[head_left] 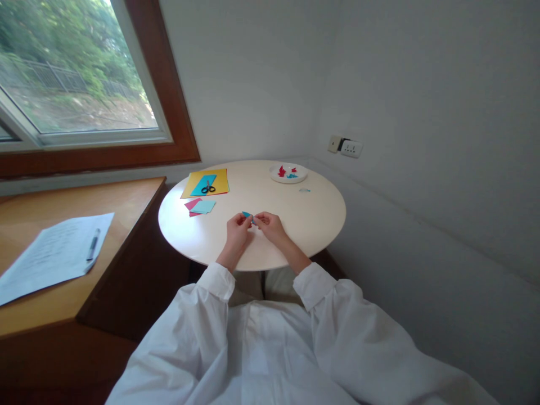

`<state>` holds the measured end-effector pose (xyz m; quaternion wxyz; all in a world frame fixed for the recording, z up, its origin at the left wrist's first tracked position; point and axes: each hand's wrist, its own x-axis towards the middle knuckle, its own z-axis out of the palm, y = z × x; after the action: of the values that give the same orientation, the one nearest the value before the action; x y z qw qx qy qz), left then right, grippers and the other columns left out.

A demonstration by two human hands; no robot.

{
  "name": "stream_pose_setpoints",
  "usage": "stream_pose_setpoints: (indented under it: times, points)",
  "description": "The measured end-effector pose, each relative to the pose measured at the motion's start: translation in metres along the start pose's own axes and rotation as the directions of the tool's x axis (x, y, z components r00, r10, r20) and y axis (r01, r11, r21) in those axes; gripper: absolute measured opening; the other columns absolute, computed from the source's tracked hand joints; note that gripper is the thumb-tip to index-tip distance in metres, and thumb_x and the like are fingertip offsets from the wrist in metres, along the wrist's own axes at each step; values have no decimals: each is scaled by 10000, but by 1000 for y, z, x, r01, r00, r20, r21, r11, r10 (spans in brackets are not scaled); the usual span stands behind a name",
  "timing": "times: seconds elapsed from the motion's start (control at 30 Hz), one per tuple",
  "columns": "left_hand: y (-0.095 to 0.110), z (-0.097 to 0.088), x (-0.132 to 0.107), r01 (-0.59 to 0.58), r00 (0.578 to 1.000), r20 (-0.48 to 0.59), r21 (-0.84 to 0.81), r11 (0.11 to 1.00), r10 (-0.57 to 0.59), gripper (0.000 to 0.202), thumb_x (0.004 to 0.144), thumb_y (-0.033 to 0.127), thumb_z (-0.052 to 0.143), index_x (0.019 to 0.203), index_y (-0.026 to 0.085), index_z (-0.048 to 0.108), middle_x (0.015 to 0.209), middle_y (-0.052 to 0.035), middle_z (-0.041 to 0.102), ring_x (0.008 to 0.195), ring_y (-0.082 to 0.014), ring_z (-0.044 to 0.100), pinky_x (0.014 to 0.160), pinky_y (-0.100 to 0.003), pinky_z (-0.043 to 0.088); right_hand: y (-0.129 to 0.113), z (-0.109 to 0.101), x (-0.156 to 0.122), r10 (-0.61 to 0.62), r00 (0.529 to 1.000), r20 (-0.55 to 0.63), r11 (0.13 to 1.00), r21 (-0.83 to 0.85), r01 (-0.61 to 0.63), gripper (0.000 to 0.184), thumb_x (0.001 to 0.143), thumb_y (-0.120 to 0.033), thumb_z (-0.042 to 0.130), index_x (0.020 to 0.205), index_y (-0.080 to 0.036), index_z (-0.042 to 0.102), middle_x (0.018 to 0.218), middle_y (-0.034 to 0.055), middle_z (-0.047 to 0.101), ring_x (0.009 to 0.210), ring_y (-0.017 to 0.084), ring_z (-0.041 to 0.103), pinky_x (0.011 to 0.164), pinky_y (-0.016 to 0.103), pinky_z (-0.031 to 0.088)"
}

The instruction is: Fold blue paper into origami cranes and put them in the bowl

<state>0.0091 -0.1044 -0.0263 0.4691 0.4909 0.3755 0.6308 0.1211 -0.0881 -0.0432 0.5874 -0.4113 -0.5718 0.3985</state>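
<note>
A small folded piece of blue paper (247,214) is pinched between my two hands, just above the near part of the white round table (270,262). My left hand (238,229) is closed on its left side, thumb on top. From the right, my right hand (269,224) grips the paper's other edge between thumb and fingertips. The fingers cover most of the paper, so its full shape is hidden. Pink and pale blue paper squares (203,207) lie on the table to the left, beyond my left hand.
Scissors with black handles (208,189) rest on a blue sheet (198,188) over yellow paper (189,185). A white plate (276,179) at the back holds red and blue folded paper pieces. A small clear item (304,190) lies near it. Left stands a wooden desk (126,225) with a written sheet (54,247) and pen (93,244).
</note>
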Motion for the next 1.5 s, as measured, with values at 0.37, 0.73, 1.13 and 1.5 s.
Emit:
stream_pose_setpoints:
  times: [0.37,0.73,1.13,1.5]
  points:
    - [-1,0,0,-3,1000,-9,-7,1000,3,212,638,324,693,582,157,576,541,23,529,524,-98,480,536,-244,375,0,-1,-1,27,998,51,1000,8,-28,363,580,-535,698,584,-188,592,574,19,657,568,142,604,614,284,477]
    - [-1,-2,1,-25,997,-67,10,1000,26,233,629,321,705,536,165,559,505,36,511,510,-96,448,523,-242,337,-3,-1,-3,34,995,90,999,-17,-33,357,615,-531,672,611,-177,628,598,34,672,596,155,619,632,294,478]
    - [-4,0,2,46,997,-60,-21,999,-47,254,587,362,732,561,152,591,525,24,538,516,-98,477,560,-256,386,3,-1,-1,2,999,37,999,-37,-1,367,642,-539,641,583,-180,594,556,16,628,545,133,572,584,273,450]
    - [-9,-4,6,26,989,-149,5,1000,-25,235,598,341,730,554,149,601,515,17,546,523,-99,453,559,-261,352,3,-5,2,4,998,-55,1000,-26,-5,374,695,-537,583,589,-179,578,559,29,633,563,147,589,603,288,473]
